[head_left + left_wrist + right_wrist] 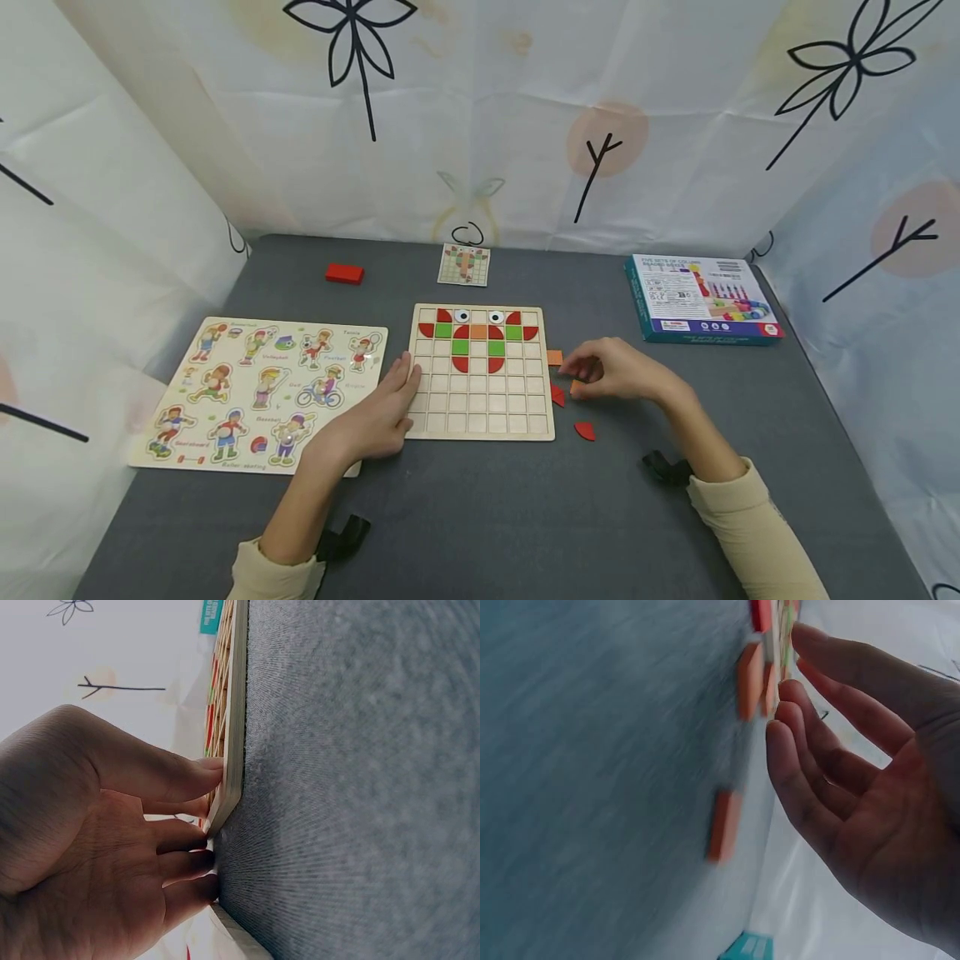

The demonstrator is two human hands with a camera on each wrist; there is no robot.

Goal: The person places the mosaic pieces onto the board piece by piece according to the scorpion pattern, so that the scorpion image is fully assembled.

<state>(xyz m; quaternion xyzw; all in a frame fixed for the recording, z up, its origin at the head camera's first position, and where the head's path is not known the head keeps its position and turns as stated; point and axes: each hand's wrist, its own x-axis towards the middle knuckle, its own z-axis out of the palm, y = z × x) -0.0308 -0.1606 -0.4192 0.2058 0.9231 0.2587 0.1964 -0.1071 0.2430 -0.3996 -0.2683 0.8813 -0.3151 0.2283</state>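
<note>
A wooden grid board [487, 412] lies flat, its upper rows partly filled with red, green and orange tiles and two eye pieces. My left hand [378, 412] rests along its left edge; in the left wrist view the thumb and fingertips touch the board's side [236, 712]. Right of the board, my right hand [618, 369] hovers over loose pieces with bent fingers. The right wrist view shows nothing between thumb and fingers. Near them are an orange tile [554, 357], another orange piece [576, 388] partly covered by the hand, and red pieces [557, 395].
A red quarter-round piece [584, 431] lies nearer me. Left is a picture puzzle board [247, 396] of sports figures. At the back are a red block [345, 273], a pattern card [463, 265] and a boxed set [701, 300]. Patterned cloth surrounds the grey table.
</note>
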